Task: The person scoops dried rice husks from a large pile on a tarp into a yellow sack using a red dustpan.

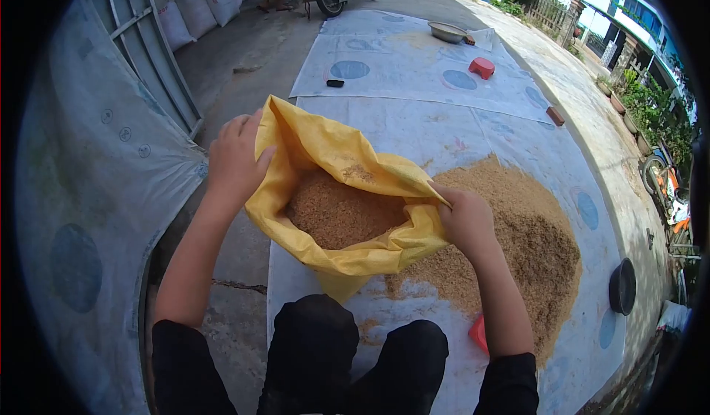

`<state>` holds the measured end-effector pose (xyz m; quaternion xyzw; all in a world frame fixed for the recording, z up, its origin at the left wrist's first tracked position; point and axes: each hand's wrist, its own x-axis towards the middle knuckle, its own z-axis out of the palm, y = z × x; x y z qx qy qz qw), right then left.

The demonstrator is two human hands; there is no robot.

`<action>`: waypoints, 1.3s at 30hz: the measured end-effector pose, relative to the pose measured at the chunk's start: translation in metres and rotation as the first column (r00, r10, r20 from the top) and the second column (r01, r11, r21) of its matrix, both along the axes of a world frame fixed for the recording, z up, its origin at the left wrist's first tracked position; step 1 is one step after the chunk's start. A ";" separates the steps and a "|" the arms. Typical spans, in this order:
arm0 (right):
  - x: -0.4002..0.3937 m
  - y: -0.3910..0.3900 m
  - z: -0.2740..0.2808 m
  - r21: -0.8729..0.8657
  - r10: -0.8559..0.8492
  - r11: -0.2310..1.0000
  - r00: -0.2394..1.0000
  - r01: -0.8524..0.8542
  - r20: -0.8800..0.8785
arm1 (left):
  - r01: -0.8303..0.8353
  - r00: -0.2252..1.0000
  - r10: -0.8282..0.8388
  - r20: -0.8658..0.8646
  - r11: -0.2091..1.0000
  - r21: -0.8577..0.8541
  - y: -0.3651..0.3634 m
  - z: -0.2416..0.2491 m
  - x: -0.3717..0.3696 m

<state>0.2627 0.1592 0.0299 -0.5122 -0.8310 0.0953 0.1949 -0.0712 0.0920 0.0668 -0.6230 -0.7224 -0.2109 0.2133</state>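
Yellow sack, its mouth held wide by left hand and right hand in closed grips, looks part-filled with grain, while a big heap remains on the tarp.

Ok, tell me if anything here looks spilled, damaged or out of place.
Nothing stands out. The left hand and right hand hold open the mouth of the yellow woven sack, which has brown grain inside. The loose brown grain pile lies on the white plastic sheet, spread there rather than spilled. The sack shows no tear.
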 end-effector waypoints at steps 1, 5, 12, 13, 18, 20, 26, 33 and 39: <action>-0.001 0.000 0.000 0.000 0.000 1.000 1.000 0.000 0.002 | 0.130 0.992 -0.129 0.019 0.990 -0.053 0.020 0.007 0.008; -0.007 -0.003 0.006 -0.004 -0.023 1.000 1.000 0.023 -0.011 | 0.321 0.880 -0.428 -0.207 0.856 -0.405 0.104 -0.011 0.046; -0.002 -0.007 0.002 -0.027 -0.058 0.998 0.995 0.056 -0.081 | 0.098 0.868 -0.381 -0.318 0.760 -0.642 0.166 -0.030 0.070; -0.001 -0.007 0.001 -0.033 -0.059 0.998 0.995 0.057 -0.078 | 0.104 0.860 -0.385 -0.335 0.775 -0.623 0.170 -0.032 0.065; -0.010 -0.009 0.004 -0.049 -0.094 0.995 0.995 0.092 -0.034 | 0.251 0.869 -0.321 -0.376 0.942 -0.224 0.179 -0.025 0.041; -0.018 -0.012 0.010 -0.031 -0.103 0.994 0.995 0.103 -0.016 | 0.251 0.867 -0.286 -0.409 0.958 -0.138 0.176 -0.020 0.038; -0.022 -0.007 0.015 -0.033 -0.107 0.994 0.994 0.108 0.022 | 0.187 0.907 -0.241 -0.345 0.965 -0.182 0.162 -0.017 0.027; -0.030 -0.005 0.036 -0.034 -0.195 0.980 0.979 0.197 0.059 | -0.402 0.902 0.426 -0.073 0.763 -0.506 0.081 0.003 -0.017; -0.057 0.017 0.030 0.370 -0.183 0.926 0.942 0.070 0.280 | -0.352 0.854 0.517 0.053 0.650 -0.673 0.035 -0.017 -0.044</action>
